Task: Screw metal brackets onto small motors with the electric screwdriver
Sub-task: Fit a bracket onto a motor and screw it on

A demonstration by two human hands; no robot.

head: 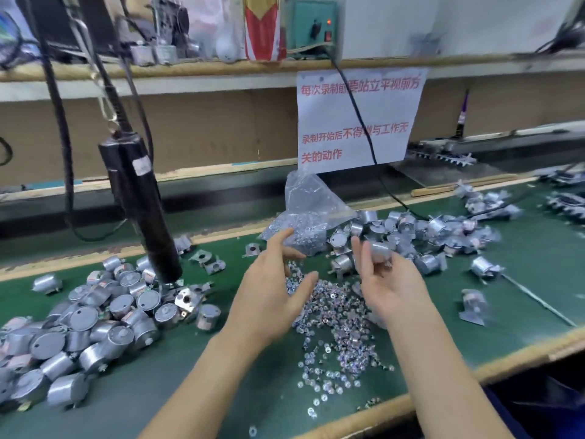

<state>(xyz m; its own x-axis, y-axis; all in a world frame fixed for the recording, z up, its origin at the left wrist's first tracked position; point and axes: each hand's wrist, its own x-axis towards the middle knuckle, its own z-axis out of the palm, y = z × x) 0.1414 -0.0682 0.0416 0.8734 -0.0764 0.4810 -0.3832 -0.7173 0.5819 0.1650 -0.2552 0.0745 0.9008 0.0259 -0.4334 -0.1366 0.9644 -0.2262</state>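
Note:
My right hand (391, 280) holds a small silver motor (380, 250) between thumb and fingers, above a heap of small screws (335, 315) on the green mat. My left hand (272, 293) hovers beside it with fingers spread and holds nothing. The black electric screwdriver (142, 207) hangs on its cable at the left, its tip over a bracket near the left motor pile (95, 321). Loose metal brackets (212, 263) lie behind that pile.
A clear plastic bag of screws (304, 213) stands behind my hands. More motors with brackets (443, 232) are heaped at the right. A paper sign (357, 122) hangs from the shelf. The bench's wooden front edge (522, 353) runs at the lower right.

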